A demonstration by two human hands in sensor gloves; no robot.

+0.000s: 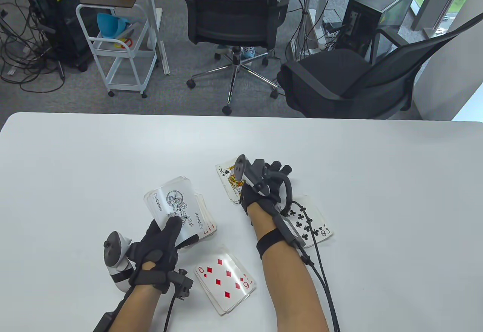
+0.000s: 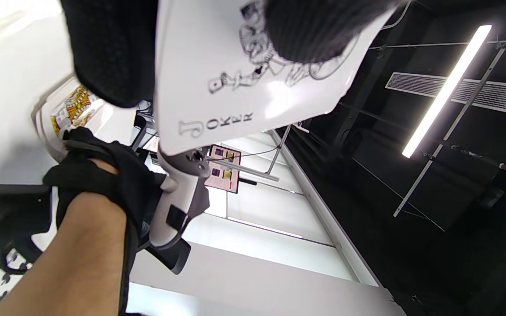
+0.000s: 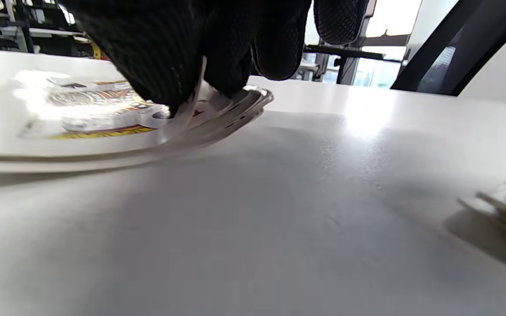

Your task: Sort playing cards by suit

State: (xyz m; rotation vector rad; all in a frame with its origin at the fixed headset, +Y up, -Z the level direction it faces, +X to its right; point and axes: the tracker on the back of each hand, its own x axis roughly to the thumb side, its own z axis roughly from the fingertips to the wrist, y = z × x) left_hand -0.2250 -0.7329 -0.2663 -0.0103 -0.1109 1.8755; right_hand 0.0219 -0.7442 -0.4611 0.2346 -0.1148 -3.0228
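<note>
Three face-up piles lie on the white surface [image 1: 94, 166] while a fourth stack stays in hand; the left hand [image 1: 158, 249] grips the remaining deck [image 1: 181, 211], thumb curled over the Joker [image 1: 173, 205] on top, deck raised just above the surface at near left of centre; the right hand [image 1: 264, 188] rests on the spade pile [image 1: 228, 181], topped by a king of spades, its fingers [image 3: 165, 66] curled down and pinching the top card's edge; the club pile [image 1: 311, 224], an eight of clubs uppermost, lies partly under the right wrist; the diamond pile [image 1: 226, 279], a nine uppermost, lies nearest the person, between the two forearms.

Handling, as a judgement: cards are light, thin, springy and probably slick on this smooth surface; a single card is best taken at an edge or corner, slid off the stack by the thumb and then pinched; the held deck may fan or spill if the grip loosens.

Views compared: the table view alone shows all piles and their suits; the right wrist view shows, side-on, the top card bowed up under the fingertips and the pile's splayed edges; the left wrist view shows the Joker's face close up, with the right hand and the king beyond.
</note>
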